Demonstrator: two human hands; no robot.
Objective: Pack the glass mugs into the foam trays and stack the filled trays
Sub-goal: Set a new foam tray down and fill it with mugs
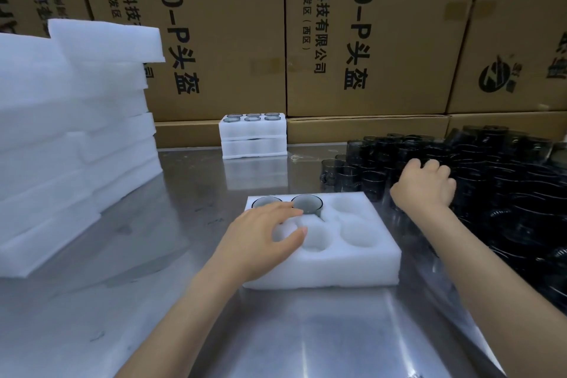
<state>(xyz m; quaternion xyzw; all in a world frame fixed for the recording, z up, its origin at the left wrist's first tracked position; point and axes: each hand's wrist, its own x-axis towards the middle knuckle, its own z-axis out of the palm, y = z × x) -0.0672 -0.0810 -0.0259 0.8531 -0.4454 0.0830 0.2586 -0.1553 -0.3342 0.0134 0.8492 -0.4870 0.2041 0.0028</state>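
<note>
I see a brushed steel table (184, 255), shiny and reflective. In the middle lies a white foam tray (352, 264), a soft rectangular block with six round wells in two rows of three. Two wells in the far row, the left and the middle, each hold a smoky grey glass mug (307, 203), cylindrical and thin-walled; the other four wells are bare foam.

My left hand (260, 239) rests on the tray's left part, fingers relaxed and spread, grasping nothing; one fingertip lies beside the middle mug's rim. My right hand (425, 186) reaches into the crowd of dark glass mugs (491, 181) packed tightly on the table's right side, far too many to count. Its fingers curl downward among them, but I cannot tell whether they grasp one.

At the table's back stand two filled trays (253, 138), stacked; the top one shows six mug rims. On the left rises a tall pile of blank white foam slabs (76, 132), slightly uneven. Behind everything is a wall of brown cardboard boxes (368, 40) printed with black characters.
</note>
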